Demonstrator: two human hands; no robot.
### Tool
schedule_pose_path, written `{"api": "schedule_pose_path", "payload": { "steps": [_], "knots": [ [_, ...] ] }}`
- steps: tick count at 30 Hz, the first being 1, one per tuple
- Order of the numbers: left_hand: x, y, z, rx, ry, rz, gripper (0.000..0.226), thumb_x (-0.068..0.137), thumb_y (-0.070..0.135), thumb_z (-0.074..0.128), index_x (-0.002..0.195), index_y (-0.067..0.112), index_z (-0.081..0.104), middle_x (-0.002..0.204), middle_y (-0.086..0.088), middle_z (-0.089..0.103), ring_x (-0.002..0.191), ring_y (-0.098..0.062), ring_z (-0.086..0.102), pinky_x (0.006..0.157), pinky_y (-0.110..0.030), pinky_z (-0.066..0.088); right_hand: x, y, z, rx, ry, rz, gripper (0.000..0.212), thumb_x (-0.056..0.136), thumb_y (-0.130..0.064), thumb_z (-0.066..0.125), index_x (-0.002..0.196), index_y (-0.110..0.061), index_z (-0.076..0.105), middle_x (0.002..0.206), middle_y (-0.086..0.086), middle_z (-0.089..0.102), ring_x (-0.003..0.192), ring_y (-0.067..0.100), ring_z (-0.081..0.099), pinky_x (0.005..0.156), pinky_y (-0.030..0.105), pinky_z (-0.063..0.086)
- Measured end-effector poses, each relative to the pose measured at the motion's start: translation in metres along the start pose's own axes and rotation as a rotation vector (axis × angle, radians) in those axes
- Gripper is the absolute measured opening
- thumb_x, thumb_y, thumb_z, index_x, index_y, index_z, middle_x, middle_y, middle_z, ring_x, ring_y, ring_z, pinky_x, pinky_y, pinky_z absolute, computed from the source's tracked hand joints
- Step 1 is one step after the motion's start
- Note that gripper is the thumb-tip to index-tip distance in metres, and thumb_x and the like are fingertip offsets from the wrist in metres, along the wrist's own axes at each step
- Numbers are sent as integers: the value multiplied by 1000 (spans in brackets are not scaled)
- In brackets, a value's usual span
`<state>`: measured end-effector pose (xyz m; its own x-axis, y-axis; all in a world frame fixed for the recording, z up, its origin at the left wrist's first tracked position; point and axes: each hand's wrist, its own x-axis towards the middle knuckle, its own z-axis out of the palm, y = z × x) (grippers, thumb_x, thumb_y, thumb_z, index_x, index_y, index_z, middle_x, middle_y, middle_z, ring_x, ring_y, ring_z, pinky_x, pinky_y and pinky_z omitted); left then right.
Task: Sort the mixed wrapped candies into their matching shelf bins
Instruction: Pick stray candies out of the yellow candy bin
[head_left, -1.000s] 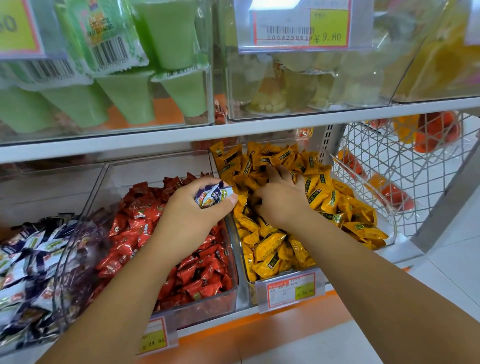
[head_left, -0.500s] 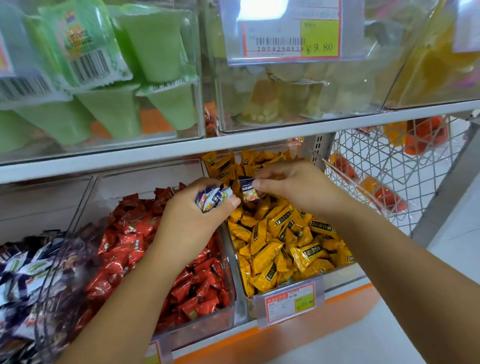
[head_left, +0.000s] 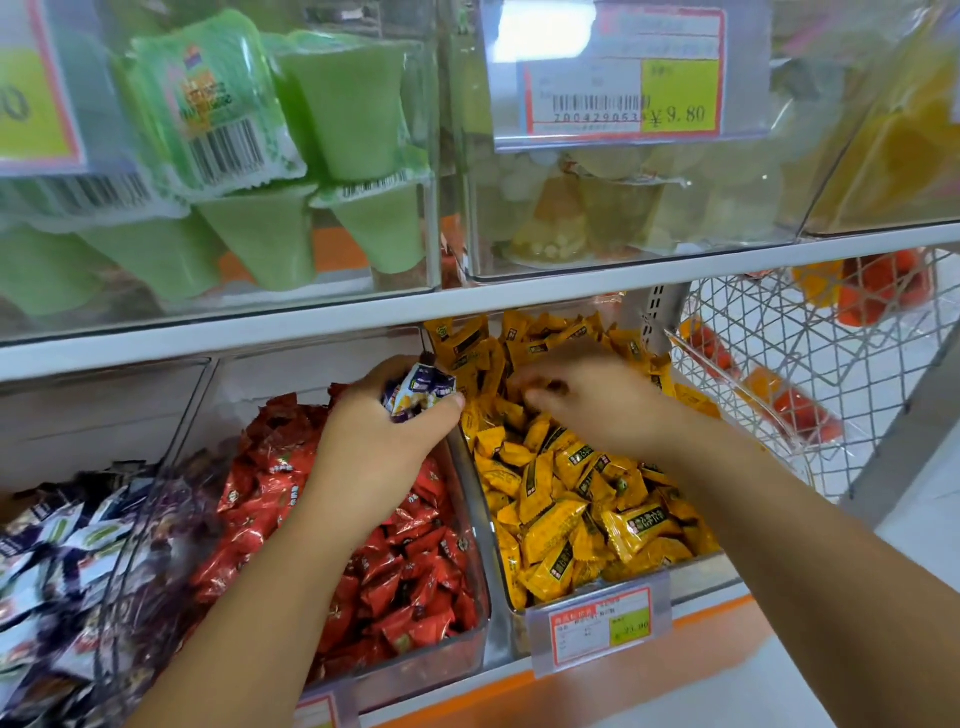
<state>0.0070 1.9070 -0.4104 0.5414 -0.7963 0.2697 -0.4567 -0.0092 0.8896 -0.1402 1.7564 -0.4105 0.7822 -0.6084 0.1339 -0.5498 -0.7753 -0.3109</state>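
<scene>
At the far left stands the blue-and-white bin (head_left: 150, 499), a clear bin with dark blue and white wrapped candies inside. Next to it, the red bin (head_left: 405, 670) is full of red candies (head_left: 395, 561). Above this red bin hovers the left hand (head_left: 374, 447), its fingers and thumb curled tight round a small bunch of stray candies (head_left: 420, 391) in blue and white wrappers. These wrappers look like the ones in the far-left bin, so I judge that the hand serves as a holder: it collects the strays to carry them together, not one by one. It is just beside the edge of the yellow bin (head_left: 693, 574), probably so that the other hand can pass a new stray over a short way.

The yellow bin holds yellow candies (head_left: 561, 499), heaped towards the back. The right hand (head_left: 587, 402) is low over the back of the heap, palm down, fingers bent into the wrappers. The fingertips are blurred, so I cannot tell if they pinch a candy or only search. A price tag (head_left: 602, 623) hangs on the front of this bin. Further right a wire basket (head_left: 810, 364) is well apart from both hands. The strays are not yet in their bin.
</scene>
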Motion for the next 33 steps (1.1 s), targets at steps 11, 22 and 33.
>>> {"api": "schedule_pose_path", "payload": {
  "steps": [11, 22, 33],
  "knots": [
    [-3, -5, -5, 63, -51, 31, 7, 85, 22, 70, 87, 27, 65, 82, 17, 67, 74, 1, 61, 60, -3, 40, -21, -4, -23, -105, -385, -21, 39, 96, -23, 46, 123, -49, 57, 140, -14, 47, 133, 10, 33, 114, 43, 23],
    [-6, -6, -6, 50, -65, 20, 10, 84, 22, 70, 87, 30, 65, 83, 20, 66, 74, 2, 61, 61, -2, 41, 5, 2, 21, -239, -89, 113, 72, 87, -41, 53, 148, -43, 16, 130, -5, 55, 140, 29, 19, 111, 56, 19],
    [-2, -7, -8, 83, -42, 39, 9, 85, 24, 70, 87, 30, 65, 83, 19, 66, 76, 3, 61, 60, -2, 40, -10, -1, -9, 314, -288, 8, 47, 78, -7, 65, 103, -45, 56, 129, -20, 52, 117, 27, 57, 103, 50, 41]
  ]
}}
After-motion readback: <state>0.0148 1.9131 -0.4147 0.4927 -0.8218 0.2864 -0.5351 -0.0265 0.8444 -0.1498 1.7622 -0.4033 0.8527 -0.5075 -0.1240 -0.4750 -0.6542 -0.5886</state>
